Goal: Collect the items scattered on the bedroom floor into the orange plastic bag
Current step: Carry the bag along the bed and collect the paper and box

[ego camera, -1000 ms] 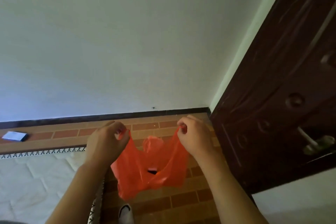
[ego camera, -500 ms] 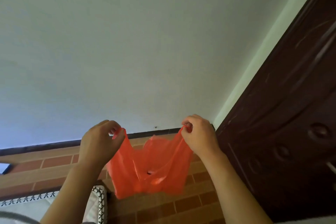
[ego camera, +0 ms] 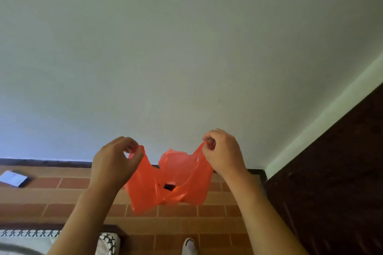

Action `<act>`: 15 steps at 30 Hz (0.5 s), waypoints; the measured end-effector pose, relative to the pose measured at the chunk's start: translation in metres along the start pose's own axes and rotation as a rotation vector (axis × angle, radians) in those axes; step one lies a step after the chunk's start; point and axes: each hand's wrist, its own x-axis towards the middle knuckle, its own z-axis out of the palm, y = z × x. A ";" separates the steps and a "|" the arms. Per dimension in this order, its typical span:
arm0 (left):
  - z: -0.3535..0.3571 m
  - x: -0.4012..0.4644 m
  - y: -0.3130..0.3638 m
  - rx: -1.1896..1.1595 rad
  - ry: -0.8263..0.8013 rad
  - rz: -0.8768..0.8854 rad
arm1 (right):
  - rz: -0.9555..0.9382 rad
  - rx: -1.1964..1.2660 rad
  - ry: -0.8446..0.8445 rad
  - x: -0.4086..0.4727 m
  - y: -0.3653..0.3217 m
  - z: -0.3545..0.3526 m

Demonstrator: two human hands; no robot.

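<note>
Orange bag (ego camera: 170, 184) hangs between left hand (ego camera: 116, 163), right hand (ego camera: 223, 151), both pinching.

A plain pale wall (ego camera: 186, 47) is seen filling most of the view, edged at its base by a dark skirting strip (ego camera: 45, 162). The floor (ego camera: 68, 194) is laid in reddish brick-pattern tiles. A dark brown wooden door (ego camera: 335, 172) is seen at right, bordered by a pale frame (ego camera: 323, 118). A white quilted bed edge with black patterned trim (ego camera: 31, 234) is visible at lower left. Daylight is diffuse.
</note>
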 end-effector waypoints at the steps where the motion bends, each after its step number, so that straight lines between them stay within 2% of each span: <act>1: 0.004 0.008 -0.001 0.015 0.018 -0.018 | -0.023 0.012 -0.009 0.015 0.004 0.004; 11: 0.033 0.075 0.021 0.137 0.176 -0.176 | -0.212 0.153 -0.149 0.153 0.037 0.037; 15: 0.033 0.089 0.022 0.174 0.190 -0.230 | -0.266 0.196 -0.199 0.188 0.040 0.053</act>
